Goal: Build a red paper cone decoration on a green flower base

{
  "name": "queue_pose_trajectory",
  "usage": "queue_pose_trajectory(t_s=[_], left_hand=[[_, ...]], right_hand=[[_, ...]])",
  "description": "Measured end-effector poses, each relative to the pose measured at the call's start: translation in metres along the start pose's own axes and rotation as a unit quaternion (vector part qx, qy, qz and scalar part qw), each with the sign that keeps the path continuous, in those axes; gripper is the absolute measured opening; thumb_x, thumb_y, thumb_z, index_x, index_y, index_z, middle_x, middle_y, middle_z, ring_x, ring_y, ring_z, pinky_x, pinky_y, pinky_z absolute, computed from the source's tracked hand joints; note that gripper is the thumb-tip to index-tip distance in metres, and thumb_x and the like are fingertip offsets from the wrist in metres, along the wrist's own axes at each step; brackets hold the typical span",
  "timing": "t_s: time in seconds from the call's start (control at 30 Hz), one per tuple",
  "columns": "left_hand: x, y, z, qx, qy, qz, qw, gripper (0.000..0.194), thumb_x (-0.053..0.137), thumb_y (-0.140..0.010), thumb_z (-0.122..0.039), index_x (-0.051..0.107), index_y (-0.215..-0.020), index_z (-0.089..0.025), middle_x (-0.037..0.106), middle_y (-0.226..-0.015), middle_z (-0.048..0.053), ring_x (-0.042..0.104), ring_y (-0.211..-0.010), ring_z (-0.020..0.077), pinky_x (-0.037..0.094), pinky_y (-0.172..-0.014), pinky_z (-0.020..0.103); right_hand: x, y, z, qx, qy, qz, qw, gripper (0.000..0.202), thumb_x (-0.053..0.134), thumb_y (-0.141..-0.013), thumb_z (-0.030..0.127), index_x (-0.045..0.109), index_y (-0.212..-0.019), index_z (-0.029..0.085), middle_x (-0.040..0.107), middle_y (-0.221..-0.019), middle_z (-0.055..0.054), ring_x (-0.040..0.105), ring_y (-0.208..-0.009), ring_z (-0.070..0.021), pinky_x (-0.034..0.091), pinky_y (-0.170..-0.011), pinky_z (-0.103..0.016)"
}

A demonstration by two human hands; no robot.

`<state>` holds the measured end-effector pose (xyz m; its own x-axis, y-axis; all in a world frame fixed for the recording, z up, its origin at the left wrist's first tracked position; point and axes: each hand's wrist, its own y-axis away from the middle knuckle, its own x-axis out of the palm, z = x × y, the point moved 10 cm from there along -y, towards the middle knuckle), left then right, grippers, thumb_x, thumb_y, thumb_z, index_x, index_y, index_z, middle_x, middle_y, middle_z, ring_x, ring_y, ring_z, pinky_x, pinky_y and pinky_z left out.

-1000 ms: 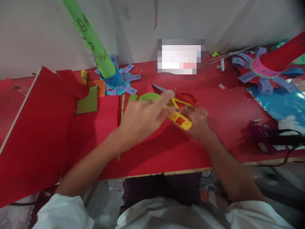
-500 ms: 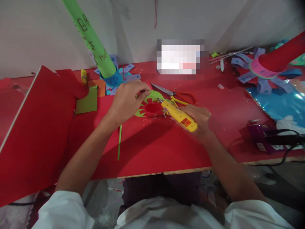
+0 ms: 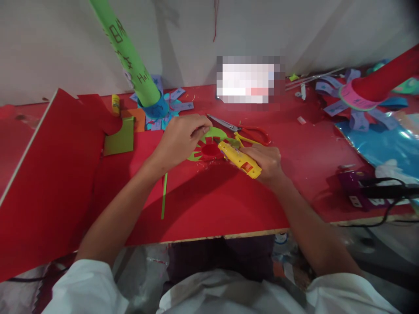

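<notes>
"The right grip (image 3: 266, 161)?"
"Holding a yellow glue gun (image 3: 237, 158), nozzle over the green-and-red paper (image 3: 209, 151), between the table's (image 3: 303, 185) front and back edges."
"The left grip (image 3: 180, 138)?"
"Pinched narrow by that paper; contents unclear."

Passage over red sheet (image 3: 212, 209) between forearms (image 3: 121, 213); yellow glue gun (image 3: 240, 160), scissors (image 3: 231, 126) crowd right of green disc (image 3: 218, 132)

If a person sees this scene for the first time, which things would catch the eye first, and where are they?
Probably the yellow glue gun in the right hand, near the middle of the table, pointing toward the round green paper. Next, perhaps the tall green tube with handwriting at upper left, and the red tube with a pink band at far right.
</notes>
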<state>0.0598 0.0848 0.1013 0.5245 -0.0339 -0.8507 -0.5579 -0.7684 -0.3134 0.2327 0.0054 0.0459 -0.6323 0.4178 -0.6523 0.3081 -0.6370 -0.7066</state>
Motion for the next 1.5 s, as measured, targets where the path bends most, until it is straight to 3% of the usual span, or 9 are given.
queue_pose_trajectory(t_s=[0.77,0.97,1.23,1.5], left_hand=[[-0.0024,-0.0001,0.0027,-0.004,-0.002,-0.006,1.0,0.02,0.053,-0.097,-0.019,0.073,-0.095,-0.021,0.074,-0.087,0.004,0.063,-0.077,0.0167,0.042,-0.07,0.029],[-0.001,-0.0002,0.0026,-0.006,0.0,0.002,1.0,0.019,0.052,-0.097,-0.018,0.071,-0.095,-0.021,0.074,-0.089,0.004,0.062,-0.078,0.0168,0.041,-0.069,0.03],[-0.003,0.0,0.008,-0.015,-0.005,-0.011,1.0,0.015,0.054,-0.098,-0.019,0.068,-0.09,-0.021,0.072,-0.083,0.002,0.061,-0.075,0.0167,0.039,-0.069,0.031],[0.0037,-0.0006,0.0098,-0.021,0.006,-0.002,1.0,0.014,0.055,-0.099,-0.021,0.06,-0.086,-0.021,0.068,-0.082,0.002,0.06,-0.076,0.0168,0.039,-0.069,0.032]], right_hand=[[-0.0034,-0.0022,0.0011,0.0,0.0,0.006,1.0,0.014,0.065,-0.098,0.029,0.073,-0.091,0.02,0.067,-0.068,-0.001,0.058,-0.06,-0.0142,0.04,-0.056,-0.031],[0.0019,-0.0007,0.0027,-0.011,0.006,0.005,1.0,0.016,0.066,-0.097,0.033,0.073,-0.091,0.021,0.063,-0.063,0.001,0.051,-0.055,-0.0135,0.036,-0.054,-0.031],[-0.0018,-0.001,0.0032,-0.015,0.006,-0.003,1.0,0.008,0.07,-0.094,0.025,0.073,-0.097,0.018,0.072,-0.073,-0.003,0.061,-0.061,-0.0154,0.042,-0.058,-0.03],[0.006,0.0017,0.0011,-0.006,0.018,0.017,1.0,0.016,0.065,-0.099,0.033,0.074,-0.098,0.021,0.071,-0.072,-0.002,0.059,-0.062,-0.0159,0.044,-0.06,-0.031]])
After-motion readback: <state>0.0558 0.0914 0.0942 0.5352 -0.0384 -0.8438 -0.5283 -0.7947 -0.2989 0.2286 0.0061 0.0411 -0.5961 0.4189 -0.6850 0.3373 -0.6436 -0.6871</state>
